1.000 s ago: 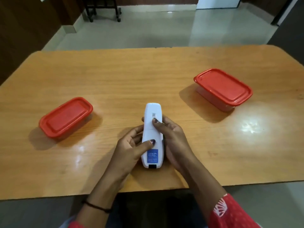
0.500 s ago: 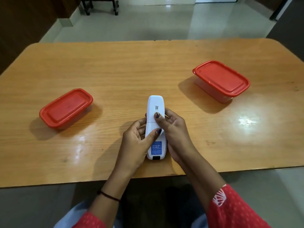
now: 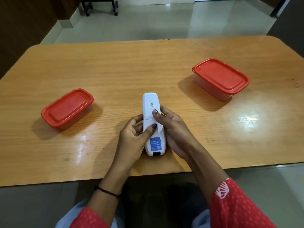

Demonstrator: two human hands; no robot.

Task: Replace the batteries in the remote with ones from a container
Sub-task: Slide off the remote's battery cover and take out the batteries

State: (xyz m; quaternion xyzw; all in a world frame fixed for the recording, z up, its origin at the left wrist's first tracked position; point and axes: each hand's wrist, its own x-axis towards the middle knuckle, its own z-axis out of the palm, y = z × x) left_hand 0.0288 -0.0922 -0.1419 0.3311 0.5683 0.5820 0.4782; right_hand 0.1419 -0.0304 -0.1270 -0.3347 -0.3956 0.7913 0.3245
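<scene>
A white remote (image 3: pixel 150 102) lies back side up near the front middle of the wooden table (image 3: pixel 125 69), with a blue label near its near end. My left hand (image 3: pixel 133 139) grips its left side, thumb pressed on the battery cover. My right hand (image 3: pixel 172 129) holds its right side, with the thumb on the back just above the cover seam. The cover looks shut. A small container with a red lid (image 3: pixel 67 109) stands to the left. A larger one with a red lid (image 3: pixel 220 76) stands at the right, lid on.
The table's front edge (image 3: pixel 65 180) runs close below my wrists. Beyond the far edge lies a shiny tiled floor with the wheeled legs of a dark piece of furniture (image 3: pixel 100 5). A dark wall stands at the left.
My hands and the remote keep the same grip. My left thumb has slid slightly up the cover. The camera view has shifted a little.
</scene>
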